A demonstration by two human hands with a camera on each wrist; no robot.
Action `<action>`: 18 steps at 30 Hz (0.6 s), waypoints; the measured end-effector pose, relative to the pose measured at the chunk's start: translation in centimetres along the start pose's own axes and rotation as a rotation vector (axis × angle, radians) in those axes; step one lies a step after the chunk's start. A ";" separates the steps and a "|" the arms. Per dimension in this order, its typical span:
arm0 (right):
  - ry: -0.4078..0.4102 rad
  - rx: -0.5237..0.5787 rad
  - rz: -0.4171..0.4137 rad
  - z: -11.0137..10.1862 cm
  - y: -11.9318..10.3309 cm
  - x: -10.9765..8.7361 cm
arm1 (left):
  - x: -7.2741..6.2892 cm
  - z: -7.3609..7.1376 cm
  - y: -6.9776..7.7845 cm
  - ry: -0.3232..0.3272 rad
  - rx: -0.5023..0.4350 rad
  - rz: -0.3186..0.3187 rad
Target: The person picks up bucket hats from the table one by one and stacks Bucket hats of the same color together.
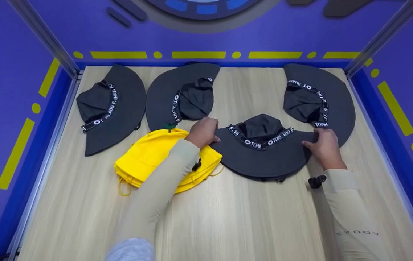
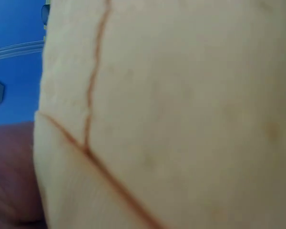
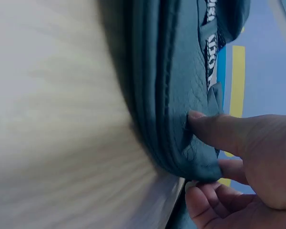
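Observation:
A dark grey bucket hat (image 1: 264,159) with a black lettered band lies folded, its wide brim toward me. My left hand (image 1: 203,133) grips the brim's left end, reaching over a stack of yellow hats (image 1: 152,152). At the brim's right end my right hand (image 1: 325,146) pinches the fabric between thumb and fingers. The right wrist view shows the thumb on top of the stitched brim (image 3: 181,119) and the fingers beneath its edge. A sleeve (image 2: 171,95) fills most of the left wrist view, where the left hand's fingers are hidden.
More dark hats lie along the back of the wooden table (image 1: 242,217): one at far left (image 1: 126,98), one at back centre (image 1: 163,90), one at back right (image 1: 339,98). Blue-purple panels (image 1: 221,40) with yellow marks wall in the table.

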State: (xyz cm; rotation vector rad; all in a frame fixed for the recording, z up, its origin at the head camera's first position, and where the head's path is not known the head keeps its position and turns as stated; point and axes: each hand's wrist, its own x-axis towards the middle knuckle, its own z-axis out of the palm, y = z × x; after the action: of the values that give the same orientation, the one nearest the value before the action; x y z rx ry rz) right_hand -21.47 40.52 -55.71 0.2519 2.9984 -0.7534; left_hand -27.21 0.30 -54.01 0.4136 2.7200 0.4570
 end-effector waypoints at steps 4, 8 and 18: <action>-0.018 -0.002 0.001 0.3 -0.3 0.0 | -0.2 0.2 0.0 0.016 0.067 -0.002; -0.034 -0.018 0.016 0.3 -0.3 -0.3 | -0.6 -0.1 0.8 0.016 0.129 0.036; 0.147 0.099 0.048 -1.4 0.5 -0.4 | -4.2 -0.8 7.9 -0.048 0.191 0.235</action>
State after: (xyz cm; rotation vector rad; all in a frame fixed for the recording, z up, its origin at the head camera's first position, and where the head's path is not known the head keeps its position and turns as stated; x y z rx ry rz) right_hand -21.00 41.55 -54.72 0.3994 3.0821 -0.9182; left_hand -22.02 5.83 -49.29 0.7909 2.6890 0.2436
